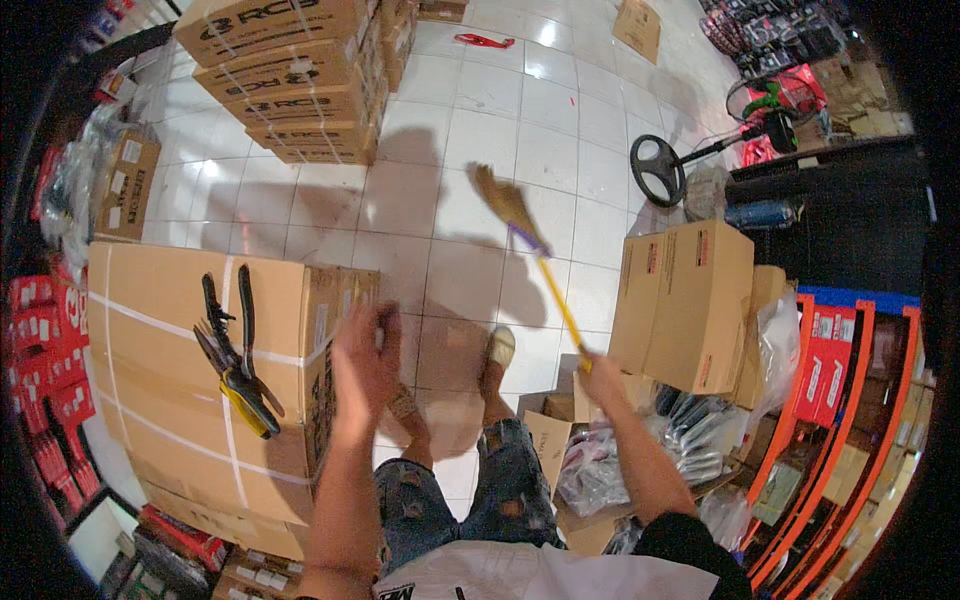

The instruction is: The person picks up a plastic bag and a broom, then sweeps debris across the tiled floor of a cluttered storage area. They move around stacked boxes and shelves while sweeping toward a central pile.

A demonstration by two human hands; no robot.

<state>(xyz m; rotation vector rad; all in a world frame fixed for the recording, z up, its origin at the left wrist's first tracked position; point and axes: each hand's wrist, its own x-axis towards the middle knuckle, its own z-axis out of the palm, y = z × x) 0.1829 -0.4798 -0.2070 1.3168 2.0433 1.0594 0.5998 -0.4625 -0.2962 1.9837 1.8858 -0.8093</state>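
My right hand [603,382] is closed round the yellow handle of a broom [563,305]. Its straw-coloured bristles [497,195] are out ahead over the white tiles, joined to the handle by a purple band. My left hand [365,355] is raised beside the large strapped carton on my left; it holds no visible object, and motion blur hides how its fingers are set. On top of that carton [160,350] lie a cutting tool with yellow-and-black grips [248,400] and a black-handled hand tool [215,305], partly overlapping.
Stacked cartons [300,100] stand at the far left. To my right are more cartons [690,300], an open box of plastic-wrapped parts [690,440] and an orange shelf [850,400]. A black steering wheel [658,170] juts out at right. A red item [484,41] and flat cardboard [637,28] lie farther off.
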